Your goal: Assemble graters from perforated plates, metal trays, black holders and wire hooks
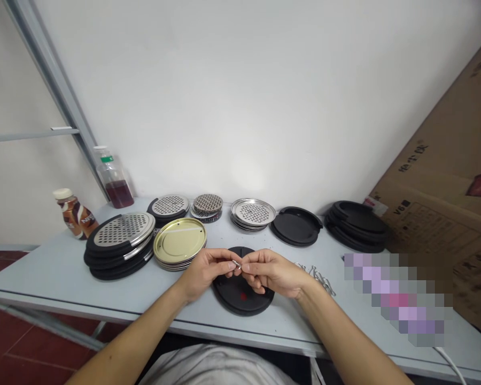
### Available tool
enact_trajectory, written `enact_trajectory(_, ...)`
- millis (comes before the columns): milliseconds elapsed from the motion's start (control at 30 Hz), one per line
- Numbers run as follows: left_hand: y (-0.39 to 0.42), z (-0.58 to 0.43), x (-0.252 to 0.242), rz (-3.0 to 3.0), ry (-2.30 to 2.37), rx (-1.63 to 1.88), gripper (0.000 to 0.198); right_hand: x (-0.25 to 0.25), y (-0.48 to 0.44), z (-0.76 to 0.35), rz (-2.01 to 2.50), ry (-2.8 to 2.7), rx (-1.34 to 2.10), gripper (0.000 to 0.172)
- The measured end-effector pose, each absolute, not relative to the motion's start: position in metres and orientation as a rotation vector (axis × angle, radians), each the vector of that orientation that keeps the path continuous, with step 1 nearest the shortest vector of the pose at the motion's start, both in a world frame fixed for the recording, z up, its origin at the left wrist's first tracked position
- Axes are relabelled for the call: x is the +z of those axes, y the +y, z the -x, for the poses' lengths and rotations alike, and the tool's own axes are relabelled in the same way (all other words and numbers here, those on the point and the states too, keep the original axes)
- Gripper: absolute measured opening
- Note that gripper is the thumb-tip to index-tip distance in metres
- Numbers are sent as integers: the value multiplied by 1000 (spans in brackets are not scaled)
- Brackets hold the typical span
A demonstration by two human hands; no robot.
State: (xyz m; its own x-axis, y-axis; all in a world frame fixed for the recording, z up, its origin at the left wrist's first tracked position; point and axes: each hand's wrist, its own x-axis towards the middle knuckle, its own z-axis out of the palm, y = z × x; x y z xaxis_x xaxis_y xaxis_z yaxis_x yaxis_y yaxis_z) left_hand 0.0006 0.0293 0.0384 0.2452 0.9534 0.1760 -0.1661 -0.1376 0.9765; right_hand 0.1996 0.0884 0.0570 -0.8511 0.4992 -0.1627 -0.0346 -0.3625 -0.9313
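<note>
Over a round black dish (244,305), my left hand (210,272) and my right hand (274,272) meet with their fingertips. Between them they pinch a small shiny metal piece (237,264), mostly covered by the fingers, so its exact kind is unclear. A red spot (243,296) marks the dish below. Just right of my right hand lie several looped metal wire clips (323,279), partly hidden by the wrist. To the left of my left hand stands a stack of gold-coloured round metal plates (180,240).
Farther left are stacked black holders with perforated discs (122,230). Along the wall sit perforated metal plates (253,213), a black dish (296,225) and stacked black dishes (356,224). Bottles (75,214) stand at left. A cardboard box (436,214) and a blurred item (396,299) occupy the right.
</note>
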Motion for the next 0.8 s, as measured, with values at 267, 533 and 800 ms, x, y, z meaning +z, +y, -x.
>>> enact_trajectory(267, 30, 0, 38, -1303, 855, 1183, 16, 55, 90, -200, 597, -1541, 2303, 26)
enact_trajectory(533, 31, 0, 36, -1256, 812, 1171, 13, 51, 89, -198, 582, -1543, 2336, 28)
enact_trajectory(800, 32, 0, 35, -1159, 806, 1187, 14, 46, 90, -198, 561, -1541, 2297, 27)
